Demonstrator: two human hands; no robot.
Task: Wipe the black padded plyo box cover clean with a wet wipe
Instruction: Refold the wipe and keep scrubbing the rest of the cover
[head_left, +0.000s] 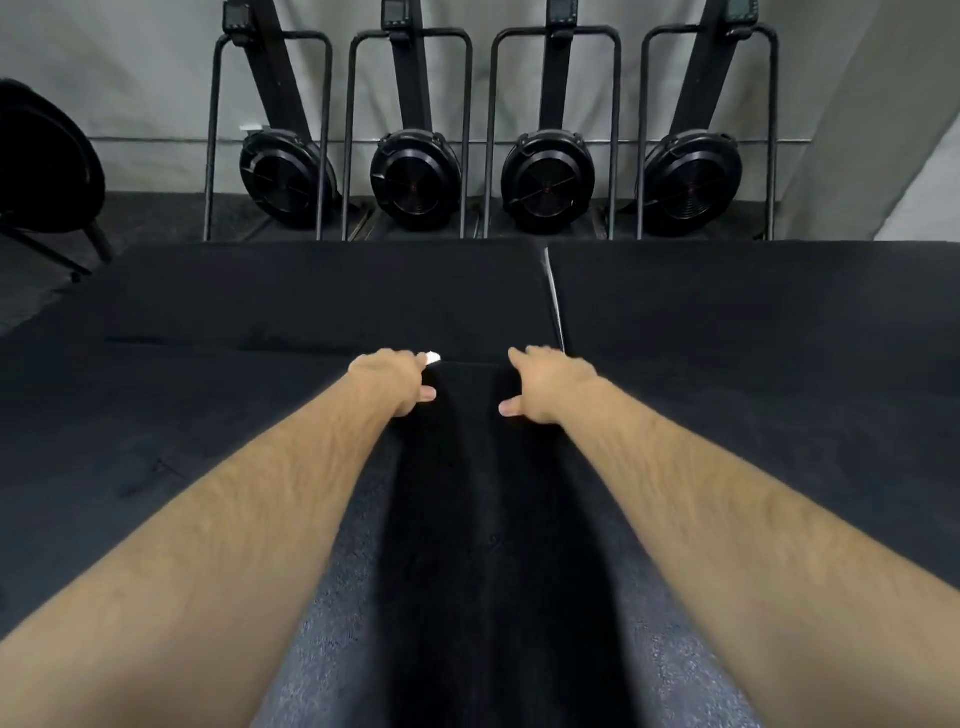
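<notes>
Left hand (387, 382) is curled on a white wet wipe (432, 357) at the far edge of the black padded plyo box cover (467, 493), which runs between the forearms. Right hand (545, 384) rests on the same edge, its fingers hidden, so its grip cannot be told. Beyond the hands lie two large black pads (311, 291). Behind these stand four upright rowing machines (415, 176).

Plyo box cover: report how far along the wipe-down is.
Done: nothing provable; the black plyo box cover shows no wet streak or cleaned patch that can be made out. In hand: the left hand holds the wet wipe, a white bit peeking out, at the cover's far end; the right hand rests on that end too. Left: by the look of it, most of the wiping.
</notes>
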